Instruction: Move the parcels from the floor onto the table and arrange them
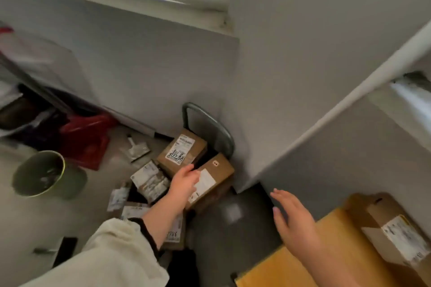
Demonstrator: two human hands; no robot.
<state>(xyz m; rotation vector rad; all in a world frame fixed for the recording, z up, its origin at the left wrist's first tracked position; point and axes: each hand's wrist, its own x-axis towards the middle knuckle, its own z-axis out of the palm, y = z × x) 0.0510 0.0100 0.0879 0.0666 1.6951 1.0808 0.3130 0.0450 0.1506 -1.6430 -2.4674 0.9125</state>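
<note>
At the far left, a green waste bin (44, 173) stood on the floor, with a red bag (87, 140) behind it against the wall. Neither formed part of the task.

Right of these, a heap of parcels lay on the floor in the corner. Several small flat parcels (149, 179) with white labels were scattered at the near side. Behind them sat a brown carton with a handwritten label (182, 152), and just beside it a second brown carton (213, 177), tilted, with a grey metal trolley handle (210, 123) rising behind both.

The left hand (184, 182), sleeve pushed back, was stretched over the near edge of the tilted carton. Its fingers were spread and not closed on anything; whether they touched the carton could not be determined owing to blur.

The right hand (293, 219) hung flat and empty, fingers apart, between the heap and the table (303, 251). A further labelled carton (396, 233) already rested on the yellow table surface at the far right.

Assessment: the task appeared to be at an early stage, most parcels remaining on the floor. Risks noted: a one-handed lift of the tilted carton could let it slip or roll, as it rests unevenly on its neighbours. Pulling it free could dislodge the adjacent carton. The loose flat parcels underfoot presented a tripping hazard.
</note>
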